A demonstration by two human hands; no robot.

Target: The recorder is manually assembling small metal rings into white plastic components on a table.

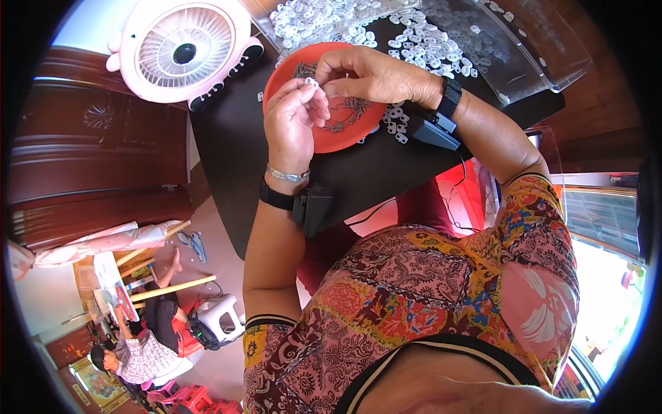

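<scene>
Above a red-orange bowl (324, 143), my left hand (289, 124) pinches a small white plastic clip with holes (312, 82) between thumb and fingertips. My right hand (369, 74) comes over the bowl from the right, its fingers curled and its thumb close to the clip. Whatever lies between the right fingertips is hidden. Many thin grey-brown screws or nails (352, 110) lie in the bowl beneath both hands. Part of the bowl's inside is covered by the hands.
Loose white clips (427, 45) are heaped behind the bowl on the black table (227, 159); more clips (396, 124) lie at its right. A clear plastic bin (538, 65) stands far right. A pink fan (185, 52) is at far left. Another person (141, 355) sits lower left.
</scene>
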